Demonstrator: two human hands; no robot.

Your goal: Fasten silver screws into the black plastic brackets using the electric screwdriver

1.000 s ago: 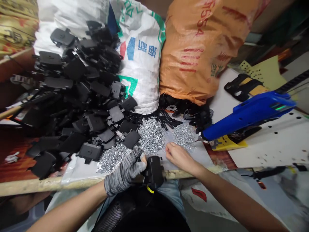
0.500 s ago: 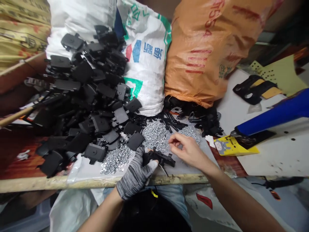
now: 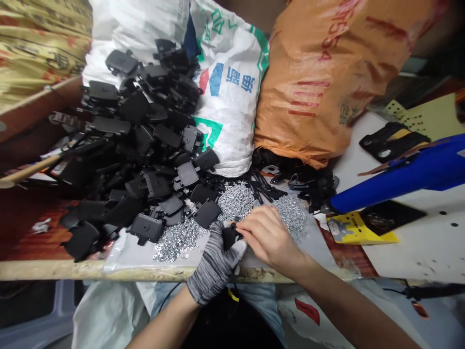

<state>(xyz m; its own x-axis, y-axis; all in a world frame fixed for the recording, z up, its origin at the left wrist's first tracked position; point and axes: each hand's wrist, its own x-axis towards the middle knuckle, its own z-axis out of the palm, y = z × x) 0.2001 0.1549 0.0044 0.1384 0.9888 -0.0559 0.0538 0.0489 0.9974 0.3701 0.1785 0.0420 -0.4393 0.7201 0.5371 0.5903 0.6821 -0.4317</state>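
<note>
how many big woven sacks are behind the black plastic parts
4. A yellow printed sack at far left, a plain white sack beside it, a white sack with green and blue print in the middle, and an orange sack at right. More could be hidden behind them.

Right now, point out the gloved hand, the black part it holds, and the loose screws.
gloved left hand (image 3: 214, 261): head view, back of the glove.
black plastic part (image 3: 229, 238): head view, the end showing between the hands.
loose screws (image 3: 236, 202): head view, middle of the heap.

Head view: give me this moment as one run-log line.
left hand gloved, holding black plastic part | right hand bare, touching it | beside: steel screws
</note>
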